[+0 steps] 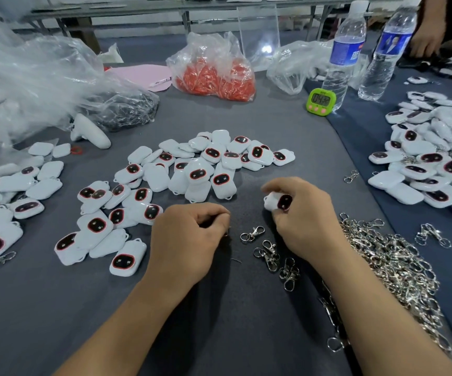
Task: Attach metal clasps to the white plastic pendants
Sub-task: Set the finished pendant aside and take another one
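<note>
My right hand point(305, 215) grips a white plastic pendant point(277, 202) with a dark red-rimmed face, held just above the grey table. My left hand point(189, 237) has its fingers curled and pinched together at the fingertips; something small and dark shows there, too small to identify. Between the hands lie a few loose metal clasps point(252, 234). A big heap of metal clasps point(393, 267) lies to the right of my right forearm. A pile of white pendants point(192, 169) spreads ahead of both hands.
More pendants with clasps lie at the left edge point(0, 213) and on the right point(431, 164). Behind stand a bag of orange parts point(214, 74), clear plastic bags point(43, 77), a green timer point(321, 101) and two water bottles point(344, 55). Another person's hands point(436, 36) work at the far right.
</note>
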{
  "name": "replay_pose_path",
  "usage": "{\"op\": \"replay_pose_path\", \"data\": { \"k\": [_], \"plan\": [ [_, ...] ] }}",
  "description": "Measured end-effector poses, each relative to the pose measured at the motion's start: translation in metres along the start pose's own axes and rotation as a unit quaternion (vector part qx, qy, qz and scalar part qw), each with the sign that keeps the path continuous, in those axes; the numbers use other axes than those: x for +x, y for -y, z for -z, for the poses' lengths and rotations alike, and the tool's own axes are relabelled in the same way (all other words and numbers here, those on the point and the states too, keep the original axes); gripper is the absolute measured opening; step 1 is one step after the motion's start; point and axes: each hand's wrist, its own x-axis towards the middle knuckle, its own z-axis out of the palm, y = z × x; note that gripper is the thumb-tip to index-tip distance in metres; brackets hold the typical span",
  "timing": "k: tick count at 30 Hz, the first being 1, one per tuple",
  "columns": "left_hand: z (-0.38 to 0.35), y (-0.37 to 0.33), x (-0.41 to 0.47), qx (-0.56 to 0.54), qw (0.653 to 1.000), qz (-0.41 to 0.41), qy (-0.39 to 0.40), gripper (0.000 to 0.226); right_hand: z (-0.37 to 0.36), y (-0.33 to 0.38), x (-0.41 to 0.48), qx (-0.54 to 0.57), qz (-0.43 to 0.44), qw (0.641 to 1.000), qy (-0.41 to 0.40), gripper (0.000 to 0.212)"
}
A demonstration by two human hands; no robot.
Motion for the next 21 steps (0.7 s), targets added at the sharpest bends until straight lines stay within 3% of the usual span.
{"op": "replay_pose_path", "data": {
  "k": [3,6,9,16,21],
  "plan": [
    [-0.001,0.000,0.004,-0.060,0.996,0.052,-0.028,0.016,-0.001,0.013,-0.008,0.095,-0.018,0.995,-0.020,0.062],
    [-0.001,-0.001,0.006,-0.106,0.990,0.082,-0.035,0.012,-0.004,0.023,-0.012,0.141,-0.025,0.990,-0.005,0.048],
    [0.002,-0.001,0.005,-0.069,0.994,0.078,-0.020,0.010,-0.003,0.032,-0.017,0.122,-0.017,0.992,0.009,0.032],
    [0.013,0.004,0.005,-0.032,0.999,0.029,-0.026,0.019,-0.012,0.043,-0.025,0.087,-0.005,0.994,0.060,0.038],
    [0.017,0.004,0.006,-0.131,0.990,0.045,0.020,0.023,-0.017,0.049,-0.027,0.119,0.007,0.992,0.049,0.019]
  ]
}}
